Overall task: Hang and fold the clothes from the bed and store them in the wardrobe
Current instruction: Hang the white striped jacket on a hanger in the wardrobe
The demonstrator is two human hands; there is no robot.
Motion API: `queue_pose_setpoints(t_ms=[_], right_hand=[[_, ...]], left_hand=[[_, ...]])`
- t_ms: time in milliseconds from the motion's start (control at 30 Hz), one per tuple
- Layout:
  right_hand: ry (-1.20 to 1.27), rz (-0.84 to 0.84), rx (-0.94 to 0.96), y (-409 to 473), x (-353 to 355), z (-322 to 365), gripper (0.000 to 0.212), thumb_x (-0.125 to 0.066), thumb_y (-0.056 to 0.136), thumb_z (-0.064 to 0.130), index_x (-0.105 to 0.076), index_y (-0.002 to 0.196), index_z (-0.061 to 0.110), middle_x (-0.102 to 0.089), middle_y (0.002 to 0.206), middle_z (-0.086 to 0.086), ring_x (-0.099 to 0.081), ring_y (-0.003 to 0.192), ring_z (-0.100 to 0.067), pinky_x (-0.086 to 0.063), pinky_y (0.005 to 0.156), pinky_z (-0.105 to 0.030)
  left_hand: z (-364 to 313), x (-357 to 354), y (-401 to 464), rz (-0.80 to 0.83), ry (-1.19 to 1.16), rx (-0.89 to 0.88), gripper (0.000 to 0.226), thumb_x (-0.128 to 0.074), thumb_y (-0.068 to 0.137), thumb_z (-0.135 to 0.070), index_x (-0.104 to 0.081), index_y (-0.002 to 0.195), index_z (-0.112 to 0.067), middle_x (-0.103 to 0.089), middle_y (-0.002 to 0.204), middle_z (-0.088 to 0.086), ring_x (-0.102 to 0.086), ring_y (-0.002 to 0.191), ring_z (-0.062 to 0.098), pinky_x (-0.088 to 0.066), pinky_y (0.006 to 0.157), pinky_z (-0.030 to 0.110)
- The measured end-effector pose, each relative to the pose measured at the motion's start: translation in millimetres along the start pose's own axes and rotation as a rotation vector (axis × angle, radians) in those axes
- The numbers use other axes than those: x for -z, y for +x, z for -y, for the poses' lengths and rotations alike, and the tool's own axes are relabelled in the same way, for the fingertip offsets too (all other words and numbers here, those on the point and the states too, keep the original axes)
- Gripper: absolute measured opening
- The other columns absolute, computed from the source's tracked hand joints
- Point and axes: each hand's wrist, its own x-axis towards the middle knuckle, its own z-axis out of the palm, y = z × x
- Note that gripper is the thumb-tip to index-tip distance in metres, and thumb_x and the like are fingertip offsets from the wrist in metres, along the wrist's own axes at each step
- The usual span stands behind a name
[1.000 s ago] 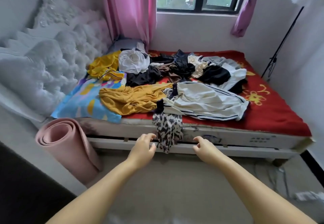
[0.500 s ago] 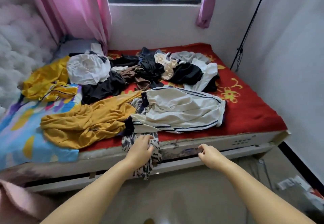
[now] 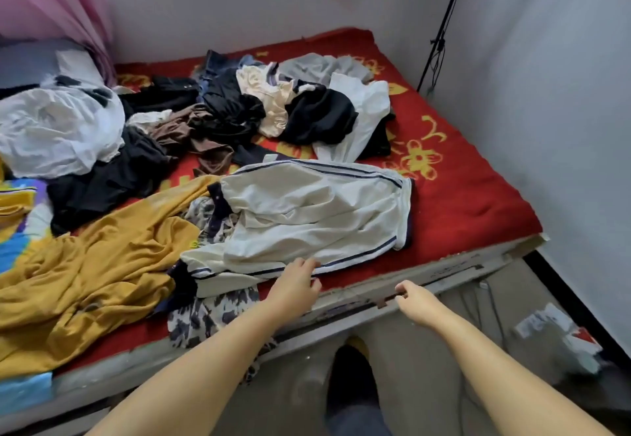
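Clothes lie scattered on the bed with the red flowered cover (image 3: 461,203). Nearest the front edge is a cream garment with dark stripes (image 3: 317,210). Left of it a mustard yellow garment (image 3: 102,264) is spread out, and a leopard-print piece (image 3: 211,316) hangs over the edge. Farther back lie a white garment (image 3: 58,131), a brown one (image 3: 177,131) and black ones (image 3: 317,114). My left hand (image 3: 293,287) reaches to the cream garment's lower hem, its fingertips touching the fabric. My right hand (image 3: 415,300) hovers over the bed frame edge, loosely curled and holding nothing.
A pink curtain (image 3: 68,1) hangs at the back left. A black stand pole (image 3: 440,25) leans in the right corner by the grey wall. A bright blue patterned sheet (image 3: 20,251) lies at the left. Papers (image 3: 553,329) lie on the floor beside my foot (image 3: 351,377).
I have stepped closer and the view has tilted down. My left hand moved from the leopard-print piece up and right to the cream garment's hem. My right hand stayed near the bed frame.
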Motion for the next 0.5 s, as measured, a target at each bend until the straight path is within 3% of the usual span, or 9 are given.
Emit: queue_pose_setpoints(t_ms=[133, 333, 433, 500], right_hand=[[0.046, 0.011, -0.024, 68.8, 43.4, -8.7, 0.042, -0.039, 0.099, 0.018, -0.040, 0.141, 0.009, -0.053, 0.128, -0.010, -0.054, 0.112, -0.026, -0.045, 0.099, -0.036], [0.138, -0.017, -0.088, 184.6, 97.3, -29.1, 0.046, -0.042, 0.099, 0.019, -0.035, 0.144, 0.010, -0.051, 0.135, -0.017, -0.050, 0.121, -0.033, -0.041, 0.092, -0.035], [0.207, -0.038, -0.106, 237.8, 100.3, -39.2, 0.048, -0.045, 0.100, 0.022, -0.035, 0.144, 0.006, -0.049, 0.136, -0.019, -0.051, 0.121, -0.033, -0.041, 0.094, -0.036], [0.270, -0.063, -0.116, 268.6, 98.6, -43.9, 0.053, -0.046, 0.100, 0.025, -0.031, 0.147, 0.006, -0.041, 0.143, -0.019, -0.048, 0.124, -0.032, -0.040, 0.097, -0.036]], left_hand=[[-27.5, -7.8, 80.6, 0.027, 0.003, 0.059, 0.042, -0.044, 0.099, -0.022, -0.040, 0.140, -0.019, -0.043, 0.138, 0.005, -0.046, 0.123, 0.020, -0.042, 0.102, 0.036], [-59.7, -43.1, 203.0, 0.127, 0.090, 0.081, 0.050, -0.047, 0.096, -0.022, -0.036, 0.144, -0.017, -0.039, 0.141, 0.009, -0.038, 0.130, 0.028, -0.040, 0.102, 0.040], [-61.8, -82.2, 251.5, 0.138, 0.280, 0.023, 0.072, -0.056, 0.092, -0.031, -0.017, 0.152, -0.023, -0.007, 0.160, 0.012, -0.007, 0.148, 0.030, -0.018, 0.117, 0.048], [-54.9, -107.2, 281.3, 0.162, 0.419, -0.034, 0.088, -0.058, 0.091, -0.043, 0.000, 0.154, -0.026, 0.019, 0.160, 0.008, 0.018, 0.147, 0.027, 0.000, 0.116, 0.055]])
